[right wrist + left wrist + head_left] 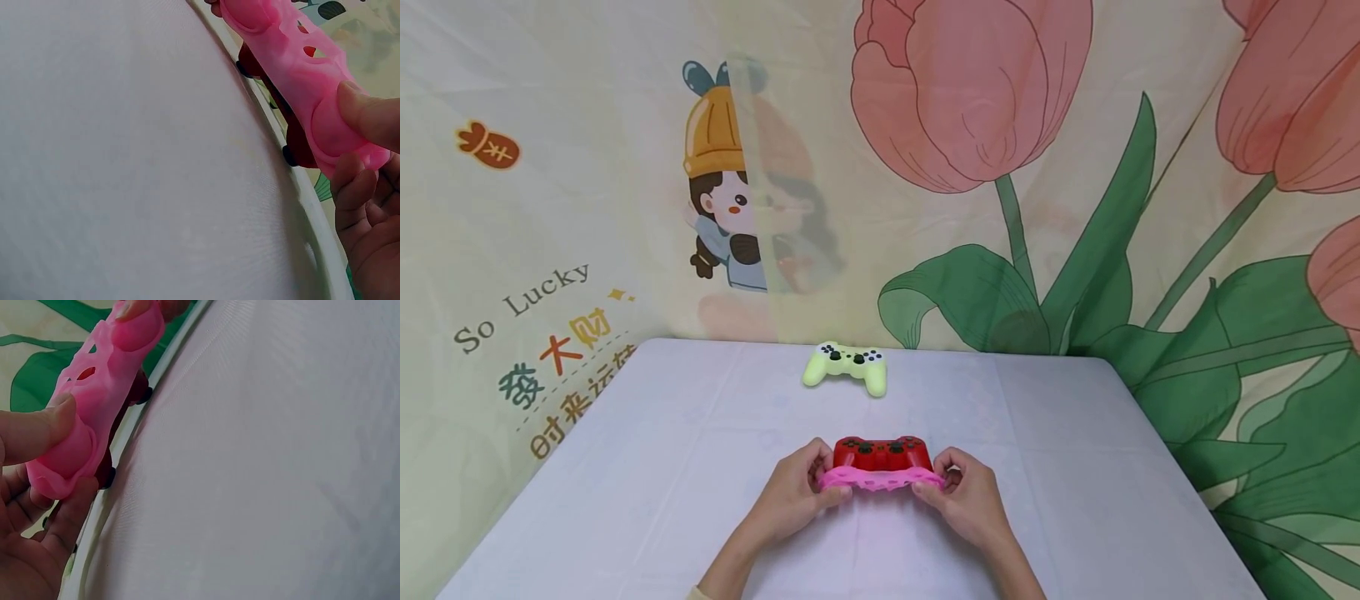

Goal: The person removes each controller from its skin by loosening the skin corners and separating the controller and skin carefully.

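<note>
Here, my left hand (792, 493) pinches one end of this pink silicone cover (882, 479), my right hand (974, 497) the other, red gamepad (882, 456) partly inside!

Head view looks forward and down; nearer wrist views share the pink cover (99, 403).

- Pink cover (100, 406): flexible, rubber-like material, apparently silicone; smooth, slightly translucent, soft sheen on the rounded ends.
- Red controller (883, 457): hard plastic shell; smooth, glossy finish with bright highlights.
- Thumbsticks (896, 448): dark plastic or rubber; exact material cannot be determined.
- Yellow-green controller (848, 367): smooth outer surface, low sheen.
- Desk (662, 483): white cloth surface; matt, fine weave, faint creases.
- Backdrop (587, 183): printed cloth; matt, lightly wrinkled.
</note>
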